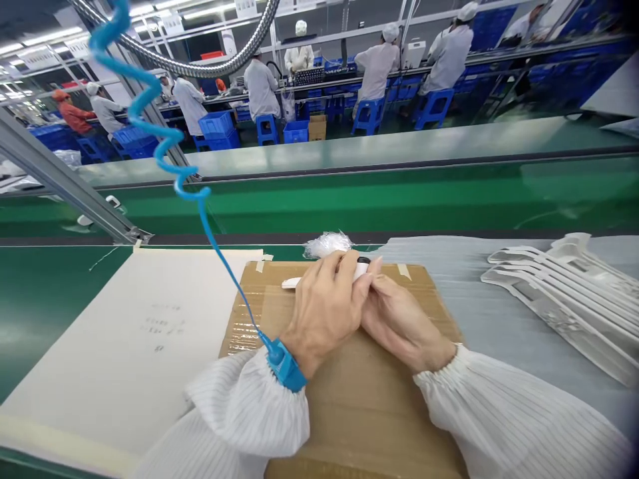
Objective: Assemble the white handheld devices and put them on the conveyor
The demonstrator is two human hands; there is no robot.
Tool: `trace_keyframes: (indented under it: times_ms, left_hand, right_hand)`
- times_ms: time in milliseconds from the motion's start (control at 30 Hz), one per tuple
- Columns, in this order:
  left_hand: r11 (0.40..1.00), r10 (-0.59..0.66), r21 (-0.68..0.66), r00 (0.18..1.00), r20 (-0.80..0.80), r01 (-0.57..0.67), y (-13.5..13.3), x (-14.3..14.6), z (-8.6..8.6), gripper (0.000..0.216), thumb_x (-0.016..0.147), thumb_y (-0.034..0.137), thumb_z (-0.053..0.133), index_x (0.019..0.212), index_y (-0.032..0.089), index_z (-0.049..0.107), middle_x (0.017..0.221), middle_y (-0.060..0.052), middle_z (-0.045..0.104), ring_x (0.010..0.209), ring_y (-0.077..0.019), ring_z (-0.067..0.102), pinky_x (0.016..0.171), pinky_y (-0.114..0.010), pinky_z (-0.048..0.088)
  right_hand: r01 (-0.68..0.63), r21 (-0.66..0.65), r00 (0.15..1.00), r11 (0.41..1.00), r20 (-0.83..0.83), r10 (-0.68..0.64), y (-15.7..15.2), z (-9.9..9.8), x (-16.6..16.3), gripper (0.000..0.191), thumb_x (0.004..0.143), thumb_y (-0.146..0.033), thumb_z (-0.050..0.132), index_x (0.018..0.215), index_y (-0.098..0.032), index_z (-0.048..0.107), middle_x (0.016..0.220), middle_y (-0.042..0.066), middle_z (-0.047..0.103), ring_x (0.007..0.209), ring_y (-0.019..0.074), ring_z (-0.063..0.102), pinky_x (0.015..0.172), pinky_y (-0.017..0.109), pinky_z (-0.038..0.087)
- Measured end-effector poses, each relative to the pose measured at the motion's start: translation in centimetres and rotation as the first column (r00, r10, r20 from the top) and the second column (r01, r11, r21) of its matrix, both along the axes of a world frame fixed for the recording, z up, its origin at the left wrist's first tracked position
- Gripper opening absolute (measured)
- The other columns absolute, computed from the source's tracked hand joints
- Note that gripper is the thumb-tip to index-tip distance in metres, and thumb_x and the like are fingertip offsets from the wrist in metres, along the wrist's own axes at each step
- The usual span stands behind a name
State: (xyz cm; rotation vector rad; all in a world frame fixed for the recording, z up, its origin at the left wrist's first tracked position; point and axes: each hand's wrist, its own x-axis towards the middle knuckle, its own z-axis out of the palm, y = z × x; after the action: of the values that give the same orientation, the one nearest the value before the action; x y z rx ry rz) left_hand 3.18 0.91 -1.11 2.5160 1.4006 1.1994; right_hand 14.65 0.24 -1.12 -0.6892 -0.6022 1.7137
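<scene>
Evidently, the left hand (324,309) and right hand (399,326) both grasp a white part (360,270), clenched together over a cardboard sheet (404,412), which appears laid as padding. The blue wrist strap (285,366) on the left wrist suggests static grounding.

The green worktop (60,313) carries a paper sheet (110,346) at left, a taped carton (344,426) in the middle, and a grey sheet (479,293) at right under white plastic pieces (564,286), perhaps 4, stacked in a row.
</scene>
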Motion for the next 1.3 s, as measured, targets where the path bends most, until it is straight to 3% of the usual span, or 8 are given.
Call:
trace_keyframes:
  times_ms: [233,367,533,600,767,867,1067,1300]
  left_hand:
    - [0.961,-0.121,-0.251,0.993,-0.014,0.113,0.5,-1.9,0.5,0.044,0.102,0.049,0.050,0.137,0.022,0.051,0.134,-0.009,0.066,0.121,-0.0243,0.062,0.104,-0.040,0.048]
    - [0.896,-0.046,-0.439,0.997,0.062,0.069,1.1,-2.7,1.0,0.038,0.106,0.046,0.037,0.103,0.021,0.066,0.101,-0.007,0.074,0.094,-0.0225,0.067,0.083,-0.035,0.050]
    - [0.456,0.241,-0.835,0.860,0.449,0.308,1.7,-2.7,1.6,0.054,0.102,0.059,0.031,0.068,0.020,0.048,0.055,0.001,0.052,0.039,-0.0082,0.035,0.042,-0.024,0.025]
    - [0.391,0.302,-0.814,0.775,0.555,0.430,2.0,-3.0,1.8,0.044,0.102,0.055,0.038,0.077,0.020,0.049,0.057,0.002,0.052,0.037,-0.0056,0.029,0.040,-0.022,0.018]
    - [0.677,0.483,-0.710,0.612,0.626,0.194,4.7,-6.3,2.2,0.020,0.095,0.033,0.056,0.109,0.021,0.052,0.084,-0.003,0.067,0.048,-0.0067,0.046,0.044,-0.020,0.027]
    - [0.629,0.656,-0.752,0.653,0.379,-0.195,8.5,-9.5,2.3,0.031,0.082,0.017,0.068,0.110,0.021,0.057,0.087,-0.005,0.068,0.055,-0.0102,0.051,0.051,-0.024,0.037]
    - [0.638,0.674,-0.672,0.695,0.251,-0.376,15.3,-13.7,3.1,0.010,0.087,0.018,0.065,0.096,0.018,0.061,0.083,-0.007,0.067,0.079,-0.0216,0.064,0.074,-0.035,0.048]
    - [0.651,0.702,-0.541,0.694,0.160,-0.533,15.1,-14.6,2.8,0.020,0.076,0.005,0.068,0.086,0.014,0.053,0.117,-0.015,0.062,0.127,-0.0327,0.050,0.105,-0.045,0.037]
  right_hand:
    - [0.015,-0.067,0.998,0.998,-0.062,-0.019,0.9,0.7,2.0,0.018,0.096,-0.040,0.063,0.091,-0.025,0.070,0.092,0.000,0.071,0.109,0.0197,0.066,0.103,0.037,0.054]
    - [0.079,-0.041,0.992,0.996,-0.090,-0.083,1.3,0.6,2.6,0.016,0.097,-0.039,0.062,0.091,-0.026,0.070,0.095,0.000,0.072,0.107,0.0187,0.066,0.102,0.036,0.055]
    - [0.018,0.065,0.999,0.998,0.041,-0.021,1.2,0.2,1.8,0.024,0.096,-0.045,0.064,0.103,-0.025,0.074,0.121,0.006,0.072,0.122,0.0224,0.062,0.106,0.037,0.052]
    - [0.031,0.047,0.997,0.998,0.071,-0.034,1.2,-0.1,1.7,0.025,0.095,-0.045,0.066,0.106,-0.024,0.074,0.126,0.006,0.071,0.117,0.0209,0.065,0.102,0.034,0.054]
    - [0.121,-0.097,0.990,0.988,0.091,-0.112,1.6,-0.8,1.9,0.023,0.091,-0.034,0.074,0.110,-0.022,0.073,0.134,0.008,0.070,0.103,0.0166,0.070,0.089,0.027,0.060]
    - [0.124,-0.131,0.990,0.984,0.083,-0.114,1.7,-0.9,2.0,0.020,0.088,-0.028,0.077,0.106,-0.021,0.074,0.132,0.009,0.071,0.102,0.0168,0.071,0.087,0.025,0.061]
    - [0.084,-0.107,0.993,0.991,0.091,-0.075,1.7,-1.2,2.2,0.020,0.087,-0.026,0.077,0.106,-0.022,0.076,0.132,0.007,0.070,0.102,0.0156,0.070,0.087,0.023,0.061]
    - [0.087,-0.119,0.992,0.989,0.105,-0.075,1.7,-0.9,2.1,0.014,0.086,-0.018,0.077,0.098,-0.023,0.078,0.122,0.004,0.072,0.096,0.0149,0.070,0.083,0.023,0.062]
